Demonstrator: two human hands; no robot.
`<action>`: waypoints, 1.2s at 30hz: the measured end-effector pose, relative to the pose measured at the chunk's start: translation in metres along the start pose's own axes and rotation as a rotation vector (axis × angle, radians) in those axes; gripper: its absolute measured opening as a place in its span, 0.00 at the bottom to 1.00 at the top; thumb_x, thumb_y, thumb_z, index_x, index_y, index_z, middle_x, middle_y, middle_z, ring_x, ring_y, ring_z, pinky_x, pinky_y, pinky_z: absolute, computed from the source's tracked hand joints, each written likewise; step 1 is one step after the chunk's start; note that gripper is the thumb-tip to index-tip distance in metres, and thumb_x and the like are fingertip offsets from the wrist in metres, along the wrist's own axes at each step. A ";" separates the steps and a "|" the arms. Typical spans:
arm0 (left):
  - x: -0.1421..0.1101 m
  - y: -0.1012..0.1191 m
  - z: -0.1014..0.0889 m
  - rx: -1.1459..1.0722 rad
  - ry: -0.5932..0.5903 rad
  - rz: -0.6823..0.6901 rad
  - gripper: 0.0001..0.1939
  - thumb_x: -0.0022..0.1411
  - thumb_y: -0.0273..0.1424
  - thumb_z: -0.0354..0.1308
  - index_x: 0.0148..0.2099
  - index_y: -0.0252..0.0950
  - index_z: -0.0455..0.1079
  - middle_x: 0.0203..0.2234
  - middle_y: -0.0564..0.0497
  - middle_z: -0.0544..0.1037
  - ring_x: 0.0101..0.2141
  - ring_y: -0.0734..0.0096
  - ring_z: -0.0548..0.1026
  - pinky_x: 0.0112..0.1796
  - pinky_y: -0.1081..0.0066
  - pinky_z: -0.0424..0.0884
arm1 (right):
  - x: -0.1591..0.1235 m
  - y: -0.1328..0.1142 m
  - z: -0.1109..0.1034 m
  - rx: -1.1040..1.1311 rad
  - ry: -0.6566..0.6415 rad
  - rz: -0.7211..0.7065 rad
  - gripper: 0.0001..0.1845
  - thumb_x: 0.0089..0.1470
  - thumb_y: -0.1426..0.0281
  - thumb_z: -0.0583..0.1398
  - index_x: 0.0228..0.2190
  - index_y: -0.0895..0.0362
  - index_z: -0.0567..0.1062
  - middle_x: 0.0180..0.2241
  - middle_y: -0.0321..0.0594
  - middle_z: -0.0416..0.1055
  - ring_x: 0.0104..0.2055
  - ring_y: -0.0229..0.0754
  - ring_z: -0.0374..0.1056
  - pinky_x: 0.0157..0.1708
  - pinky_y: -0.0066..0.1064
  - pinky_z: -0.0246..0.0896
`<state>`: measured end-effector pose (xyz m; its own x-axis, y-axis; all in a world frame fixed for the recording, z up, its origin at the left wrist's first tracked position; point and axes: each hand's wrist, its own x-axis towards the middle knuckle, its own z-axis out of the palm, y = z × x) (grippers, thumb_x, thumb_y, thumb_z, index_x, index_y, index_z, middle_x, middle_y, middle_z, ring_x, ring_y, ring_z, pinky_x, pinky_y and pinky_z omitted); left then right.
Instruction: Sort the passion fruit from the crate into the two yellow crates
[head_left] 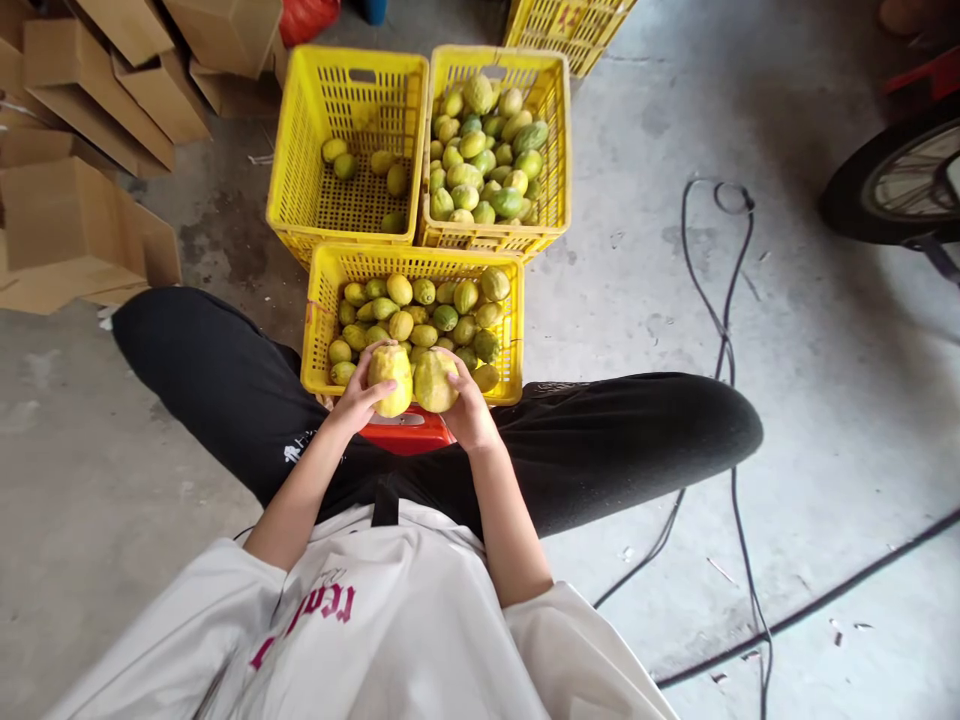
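Observation:
My left hand [354,403] is closed round a yellow, oval, melon-like fruit [391,382]. In my right hand [471,412] is a second melon-like fruit [435,382], yellow-green and faintly ribbed. The two fruits are side by side, close together, and my thumbs press on their outer sides. Both are held over the near edge of a yellow plastic crate [516,330] between my legs. Many yellow and green fruits [401,290] of the same kind lie in that crate, some hidden behind my hands.
Behind stand two more yellow crates: the left crate [300,170] has several fruits, the right crate [561,150] many. Cardboard boxes [90,220] are piled at left. A black cable [724,330] lies on the floor at right, near a wheel [900,180]. Something red [409,435] is below the near crate.

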<state>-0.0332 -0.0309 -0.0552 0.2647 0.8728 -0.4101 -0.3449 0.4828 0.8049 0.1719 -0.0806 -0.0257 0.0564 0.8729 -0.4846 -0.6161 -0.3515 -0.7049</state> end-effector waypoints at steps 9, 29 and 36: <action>-0.001 0.008 0.007 0.037 0.017 -0.061 0.41 0.56 0.55 0.91 0.65 0.46 0.85 0.68 0.43 0.87 0.70 0.43 0.83 0.68 0.57 0.83 | -0.003 0.003 -0.009 -0.133 0.085 0.017 0.38 0.48 0.48 0.90 0.51 0.42 0.81 0.52 0.36 0.85 0.55 0.54 0.83 0.50 0.38 0.84; 0.002 0.014 0.009 0.149 0.046 0.005 0.37 0.59 0.50 0.92 0.65 0.48 0.84 0.70 0.44 0.85 0.79 0.41 0.75 0.83 0.54 0.69 | 0.006 0.004 -0.003 0.009 0.192 0.079 0.38 0.44 0.48 0.82 0.54 0.42 0.81 0.52 0.39 0.86 0.66 0.66 0.83 0.59 0.55 0.90; -0.003 0.021 0.011 0.170 -0.078 -0.112 0.38 0.49 0.47 0.95 0.59 0.45 0.88 0.59 0.43 0.89 0.65 0.44 0.84 0.66 0.58 0.83 | 0.007 0.006 -0.009 -0.106 0.182 0.040 0.40 0.44 0.39 0.87 0.49 0.46 0.86 0.53 0.45 0.89 0.68 0.69 0.83 0.67 0.57 0.87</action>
<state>-0.0316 -0.0237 -0.0322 0.3644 0.8028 -0.4719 -0.1546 0.5518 0.8195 0.1754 -0.0798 -0.0375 0.1803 0.7853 -0.5923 -0.5355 -0.4267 -0.7288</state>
